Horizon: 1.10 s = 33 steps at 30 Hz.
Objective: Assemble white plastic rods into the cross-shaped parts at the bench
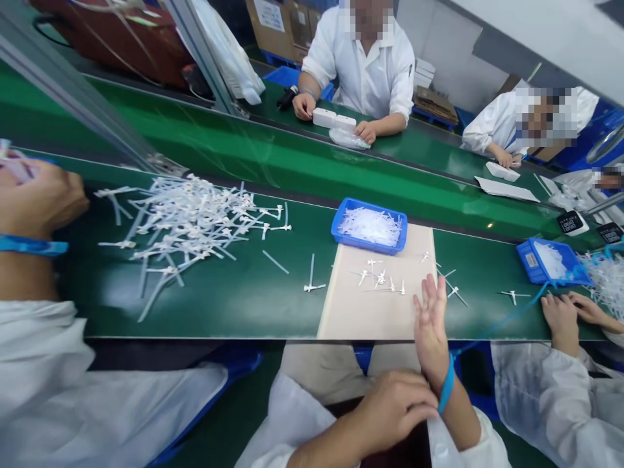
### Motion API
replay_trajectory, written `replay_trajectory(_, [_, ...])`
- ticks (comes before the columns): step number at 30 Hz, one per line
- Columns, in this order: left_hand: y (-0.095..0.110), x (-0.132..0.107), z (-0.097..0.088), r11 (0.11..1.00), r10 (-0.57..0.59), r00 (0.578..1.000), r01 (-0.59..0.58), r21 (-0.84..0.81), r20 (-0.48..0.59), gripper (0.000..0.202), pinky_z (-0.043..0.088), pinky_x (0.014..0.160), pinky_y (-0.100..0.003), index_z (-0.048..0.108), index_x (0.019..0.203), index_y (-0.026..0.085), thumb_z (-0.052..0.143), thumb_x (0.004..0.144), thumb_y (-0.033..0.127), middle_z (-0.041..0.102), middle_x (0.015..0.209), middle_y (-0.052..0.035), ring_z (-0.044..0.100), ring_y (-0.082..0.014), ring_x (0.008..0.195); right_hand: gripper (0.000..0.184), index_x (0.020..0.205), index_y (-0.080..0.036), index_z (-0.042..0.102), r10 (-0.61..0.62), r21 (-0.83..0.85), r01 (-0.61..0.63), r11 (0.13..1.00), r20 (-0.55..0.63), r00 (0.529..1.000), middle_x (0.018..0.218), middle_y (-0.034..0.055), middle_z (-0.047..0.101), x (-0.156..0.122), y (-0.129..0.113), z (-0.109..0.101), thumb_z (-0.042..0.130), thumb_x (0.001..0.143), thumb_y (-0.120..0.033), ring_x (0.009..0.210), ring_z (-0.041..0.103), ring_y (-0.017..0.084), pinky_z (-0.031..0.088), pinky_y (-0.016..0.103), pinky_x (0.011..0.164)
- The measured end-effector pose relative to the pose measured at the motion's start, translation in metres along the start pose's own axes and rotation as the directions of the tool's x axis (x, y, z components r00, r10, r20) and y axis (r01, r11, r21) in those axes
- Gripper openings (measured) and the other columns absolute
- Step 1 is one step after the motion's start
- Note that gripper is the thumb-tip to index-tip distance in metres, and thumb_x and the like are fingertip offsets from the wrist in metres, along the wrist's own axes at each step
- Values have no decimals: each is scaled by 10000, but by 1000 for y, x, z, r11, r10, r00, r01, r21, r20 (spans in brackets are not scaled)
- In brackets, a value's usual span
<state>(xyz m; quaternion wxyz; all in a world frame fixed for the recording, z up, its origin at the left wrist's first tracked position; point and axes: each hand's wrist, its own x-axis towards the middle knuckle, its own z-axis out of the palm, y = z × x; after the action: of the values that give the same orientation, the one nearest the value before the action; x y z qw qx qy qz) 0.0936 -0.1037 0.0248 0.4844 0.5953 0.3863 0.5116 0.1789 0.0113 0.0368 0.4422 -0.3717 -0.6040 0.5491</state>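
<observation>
Left fingers (414, 392) pinch wristband (447, 383); right fingers (441, 299) outstretched.

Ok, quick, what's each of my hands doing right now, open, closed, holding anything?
Left hand: at the blue wristband on your other arm; can't tell whether it's gripping.
Right hand: open, holding nothing.

Left hand (396, 404) at blue wristband (447, 385)
</observation>
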Motion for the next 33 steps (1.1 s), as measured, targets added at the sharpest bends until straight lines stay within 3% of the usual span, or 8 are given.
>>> replay_trajectory(3, [-13,-3,10,998,-61,997,62,21,-52,171,577,854,-255,845,990,227,700,1030,308,837,963,-55,775,-198,889,588,1664,-367,366,-58,-259,39,965,-64,996,1747,87,368,17,12,-10,515,1105,-476,1616,355,292,375,543,1274])
replay_trajectory(7, [-19,2,-10,992,-64,976,84,91,-210,212,595,962,-285,820,1186,247,670,1037,269,830,1137,-77,780,-211,1021,389,1408,-271,673,-49,-552,161,818,211,976,1319,135,670,48,32,-34,632,1033,-365,1259,616,324,521,515,1081])
replay_trajectory(12, [-12,25,-75,923,96,949,28,384,-299,236,619,926,-309,769,1238,228,625,1056,273,803,1119,-87,765,-207,978,334,1321,-221,723,-53,-695,329,640,387,921,1095,122,686,79,58,-46,684,990,-239,1077,626,322,522,517,1015])
replay_trajectory(19, [-18,99,-185,623,314,909,21,782,-275,288,626,942,-360,707,1308,220,563,1059,219,761,1229,-95,747,-207,989,164,1081,-194,706,-78,-655,518,551,577,813,1061,105,676,110,66,-35,605,989,-103,1041,620,277,516,430,980])
replay_trajectory(22, [-26,128,-221,442,266,935,98,892,-235,302,591,1024,-446,739,1265,191,576,1015,140,758,1222,-126,716,-272,1122,178,1033,-179,689,-55,-632,542,554,621,782,1047,106,675,126,63,-35,581,957,-59,1006,637,264,526,401,942])
replay_trajectory(24, [-30,143,-239,366,193,964,100,925,-181,291,576,1023,-477,778,1177,174,570,990,91,765,1150,-134,708,-284,1087,182,1009,-185,687,-55,-612,547,571,636,769,1008,91,692,134,59,-40,584,942,-51,972,656,254,529,384,919])
replay_trajectory(30, [-27,164,-272,388,74,997,-44,921,16,212,557,894,-338,814,999,212,618,989,134,764,1025,-71,711,-217,950,186,1050,-220,696,-66,-566,508,649,624,779,971,46,770,155,40,-63,562,980,-111,905,717,216,530,346,873])
replay_trajectory(33, [-20,166,-282,429,53,991,-133,893,122,209,525,852,-276,808,1035,232,601,1032,203,756,1054,-58,706,-187,947,124,1058,-227,701,-55,-434,331,838,536,842,928,31,785,167,35,-61,590,1004,-236,847,740,207,541,327,792])
